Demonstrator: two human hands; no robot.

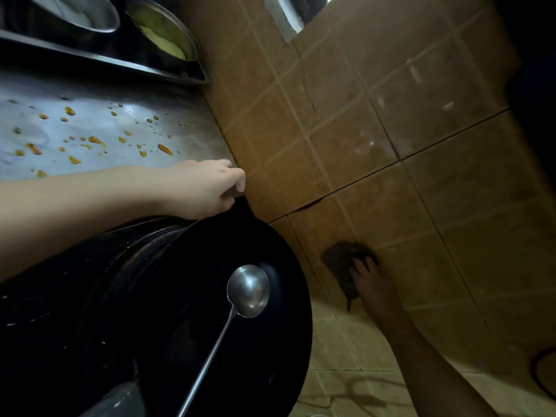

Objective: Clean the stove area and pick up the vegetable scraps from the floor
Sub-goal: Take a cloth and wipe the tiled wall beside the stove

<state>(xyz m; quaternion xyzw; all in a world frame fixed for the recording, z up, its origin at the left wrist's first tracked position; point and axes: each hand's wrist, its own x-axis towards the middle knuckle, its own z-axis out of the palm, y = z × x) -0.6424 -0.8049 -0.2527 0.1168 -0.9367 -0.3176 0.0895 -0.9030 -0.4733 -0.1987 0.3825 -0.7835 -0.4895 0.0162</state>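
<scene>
My left hand point(207, 188) lies on the steel counter point(126, 94) at its edge, fingers curled over the rim just above the black wok point(192, 326). A steel ladle point(248, 289) rests in the wok with its handle running toward me. Orange sauce drips point(96, 140) spot the counter. My right hand point(371, 278) reaches down in shadow to the brown tiles point(436, 206), its spread fingers lying on a dark, rag-like lump point(341, 260). I cannot tell whether that lump is cloth or scraps.
Two metal bowls point(90, 13) point(168, 34) stand in a tray at the counter's far end, one holding yellow food. A dark cable loop point(541, 371) lies on the tiles at the right. A cracked tile joint point(307, 206) runs beside the wok.
</scene>
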